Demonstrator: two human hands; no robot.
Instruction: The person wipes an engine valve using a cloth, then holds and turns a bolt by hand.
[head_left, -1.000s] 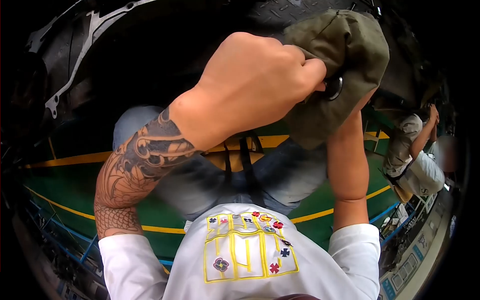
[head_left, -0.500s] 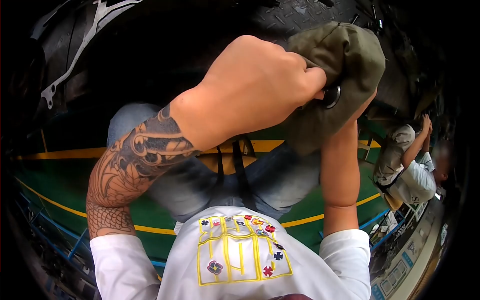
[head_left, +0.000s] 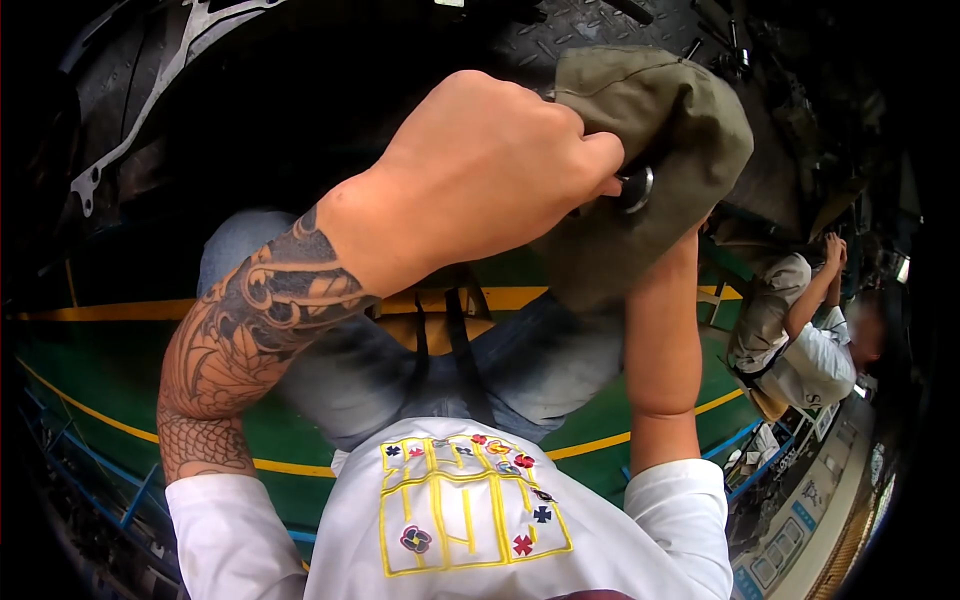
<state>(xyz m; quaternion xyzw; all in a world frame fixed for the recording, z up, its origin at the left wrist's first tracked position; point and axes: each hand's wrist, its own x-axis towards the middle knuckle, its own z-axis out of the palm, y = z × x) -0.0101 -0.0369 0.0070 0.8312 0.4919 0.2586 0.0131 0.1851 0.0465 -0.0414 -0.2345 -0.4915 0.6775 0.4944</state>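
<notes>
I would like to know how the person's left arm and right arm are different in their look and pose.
The left arm has dark tattoos on the forearm, while the right arm shows none. The left arm slants across the body, while the right arm rises more straight. The left arm's hand is visible and closed, while the right arm's hand is hidden by the olive cloth. Both come out of white sleeves.

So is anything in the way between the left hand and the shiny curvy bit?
Nothing that I can see. The left hand is right beside the shiny curvy bit, at the green cloth. Its fingertips are hidden, so I can't tell if they touch.
</notes>
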